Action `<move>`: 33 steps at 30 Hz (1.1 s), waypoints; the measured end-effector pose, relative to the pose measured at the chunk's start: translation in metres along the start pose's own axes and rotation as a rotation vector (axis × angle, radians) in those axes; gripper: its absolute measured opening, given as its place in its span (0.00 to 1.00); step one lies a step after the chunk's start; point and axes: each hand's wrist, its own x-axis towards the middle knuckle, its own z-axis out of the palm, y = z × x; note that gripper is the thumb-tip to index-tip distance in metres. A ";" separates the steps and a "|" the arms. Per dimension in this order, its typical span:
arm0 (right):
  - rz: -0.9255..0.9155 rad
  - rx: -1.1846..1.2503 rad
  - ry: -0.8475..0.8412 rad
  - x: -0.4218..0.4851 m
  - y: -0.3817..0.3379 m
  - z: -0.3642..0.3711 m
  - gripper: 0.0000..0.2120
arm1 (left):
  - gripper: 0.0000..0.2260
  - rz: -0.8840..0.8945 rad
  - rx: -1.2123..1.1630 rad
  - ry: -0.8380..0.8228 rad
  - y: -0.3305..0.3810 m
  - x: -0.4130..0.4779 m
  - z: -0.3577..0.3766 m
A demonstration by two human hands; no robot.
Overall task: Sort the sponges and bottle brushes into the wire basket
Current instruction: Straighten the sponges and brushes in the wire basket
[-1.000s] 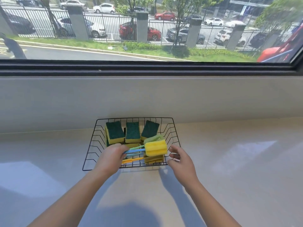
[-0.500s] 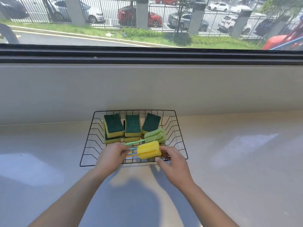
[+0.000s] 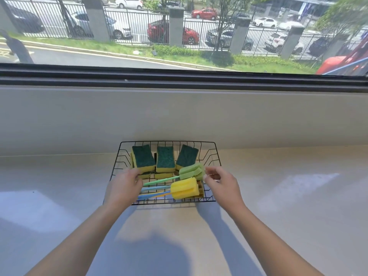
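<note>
Centre frame: left hand point(image 3: 123, 188) laid over the ends of the brush handles, grip impossible to tell. Right hand point(image 3: 221, 184) just right of the green bottle brush point(image 3: 191, 171), fingers loosely curled, nothing held. Probably light, squashy in the foam heads, stiff in the thin handles; best pinched mid-handle. Lying beside the yellow bottle brush point(image 3: 185, 190) across the front of the wire basket point(image 3: 169, 141), green-topped yellow sponges point(image 3: 165, 158) ranged behind.
</note>
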 end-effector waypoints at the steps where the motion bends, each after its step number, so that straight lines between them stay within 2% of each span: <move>1: -0.007 -0.001 0.008 0.009 -0.004 -0.003 0.10 | 0.15 -0.004 0.021 0.013 -0.001 0.004 -0.002; 3: 0.016 -0.002 0.012 0.031 -0.011 -0.004 0.08 | 0.19 -0.015 0.025 0.030 -0.003 0.013 -0.005; 5: 0.098 0.007 -0.019 0.056 -0.016 -0.001 0.13 | 0.22 -0.046 0.005 0.037 -0.003 0.023 -0.006; 8: 0.188 -0.113 -0.093 0.093 -0.019 0.008 0.19 | 0.28 -0.069 0.021 -0.009 -0.005 0.042 -0.005; 12: 0.259 -0.245 -0.186 0.133 -0.015 0.022 0.31 | 0.36 -0.047 0.194 -0.018 -0.011 0.063 0.002; 14: 0.282 -0.308 -0.240 0.146 -0.011 0.028 0.33 | 0.38 -0.031 0.257 0.000 -0.013 0.070 0.006; 21: 0.320 -0.248 -0.351 0.163 0.006 0.047 0.23 | 0.38 -0.054 0.180 -0.021 -0.023 0.083 0.015; 29: 0.297 -0.232 -0.410 0.170 0.012 0.054 0.23 | 0.37 -0.047 0.145 -0.063 -0.034 0.089 0.016; 33: 0.288 -0.176 -0.442 0.171 0.014 0.054 0.19 | 0.37 -0.035 0.115 -0.097 -0.037 0.092 0.014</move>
